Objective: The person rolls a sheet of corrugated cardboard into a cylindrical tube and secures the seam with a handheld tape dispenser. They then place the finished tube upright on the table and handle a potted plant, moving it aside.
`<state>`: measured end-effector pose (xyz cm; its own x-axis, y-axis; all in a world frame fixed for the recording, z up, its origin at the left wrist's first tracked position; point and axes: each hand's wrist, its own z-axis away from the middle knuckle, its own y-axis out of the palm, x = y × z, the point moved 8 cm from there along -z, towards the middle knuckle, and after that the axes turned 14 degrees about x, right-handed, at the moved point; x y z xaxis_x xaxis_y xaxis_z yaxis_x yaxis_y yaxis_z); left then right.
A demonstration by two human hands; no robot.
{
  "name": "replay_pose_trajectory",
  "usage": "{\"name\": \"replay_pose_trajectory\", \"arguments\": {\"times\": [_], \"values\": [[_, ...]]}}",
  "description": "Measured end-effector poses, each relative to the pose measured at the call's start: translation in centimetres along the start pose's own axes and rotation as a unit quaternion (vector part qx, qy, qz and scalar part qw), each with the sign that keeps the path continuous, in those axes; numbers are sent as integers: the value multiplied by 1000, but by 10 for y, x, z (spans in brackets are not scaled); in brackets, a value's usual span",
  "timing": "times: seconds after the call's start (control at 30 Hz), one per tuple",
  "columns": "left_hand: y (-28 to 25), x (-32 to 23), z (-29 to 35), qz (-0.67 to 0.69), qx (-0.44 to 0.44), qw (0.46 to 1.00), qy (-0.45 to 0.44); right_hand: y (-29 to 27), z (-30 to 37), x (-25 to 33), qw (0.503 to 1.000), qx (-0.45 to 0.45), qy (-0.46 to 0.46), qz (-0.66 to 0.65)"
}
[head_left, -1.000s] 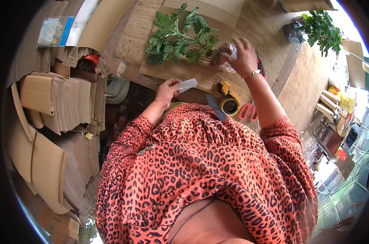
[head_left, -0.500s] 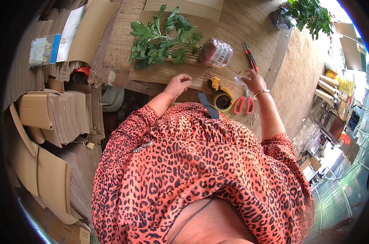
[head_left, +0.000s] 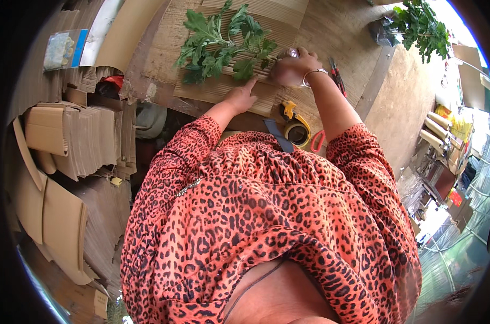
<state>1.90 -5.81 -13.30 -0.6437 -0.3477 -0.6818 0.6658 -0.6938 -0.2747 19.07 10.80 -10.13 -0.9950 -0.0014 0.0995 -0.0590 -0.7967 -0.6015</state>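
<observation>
A leafy green potted plant (head_left: 215, 56) lies on its side over corrugated cardboard (head_left: 202, 94), its leaves toward the left. My right hand (head_left: 299, 67) is wrapped over its plastic-wrapped pot, which is mostly hidden; a shiny bit of wrapping (head_left: 293, 53) shows past the fingers. Just below the leaves, my left hand (head_left: 239, 99) holds nothing, its thumb and forefinger apart. Nearer to me rests a yellow tape dispenser (head_left: 296, 124) with a roll of tape. Red scissor handles (head_left: 318, 141) show beside my right sleeve. A red-and-black cutting tool (head_left: 338, 78) lies right of my right wrist.
A second leafy plant (head_left: 422, 29) with dark plastic around its base stands at the table's far right. Stacked flattened cardboard (head_left: 86, 143) crowds the left side. A clear bag (head_left: 60, 51) of small pale items lies on upper cardboard. Rolls and papers (head_left: 436, 129) sit at right.
My right hand has moved left and away from me, from beside the scissors onto the wrapped pot. My left hand has shifted slightly toward the leaves, its forefinger now stretched out.
</observation>
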Motion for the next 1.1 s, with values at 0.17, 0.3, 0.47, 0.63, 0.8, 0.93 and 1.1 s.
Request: {"name": "replay_pose_trajectory", "arguments": {"times": [0.17,0.3,0.47,0.63,0.8,0.93,1.1], "values": [[10,25,-12,-97,32,995,-21,-19,47,16,999,9,0,-35],[13,18,-21,-82,59,995,-1,-14,31,-10,999,14,31,-37],[25,33,-28,-72,-2,996,54,-24,50,9,999,35,24,-19],[20,27,-27,-84,67,994,-14,-30,59,9,997,46,53,-26],[13,24,-19,-87,86,992,-27,-24,47,10,995,75,63,-15],[21,42,-29,-47,76,996,-3,-16,40,10,995,82,53,3],[19,42,-31,-30,79,996,-1,-9,36,4,998,51,46,-3]]}}
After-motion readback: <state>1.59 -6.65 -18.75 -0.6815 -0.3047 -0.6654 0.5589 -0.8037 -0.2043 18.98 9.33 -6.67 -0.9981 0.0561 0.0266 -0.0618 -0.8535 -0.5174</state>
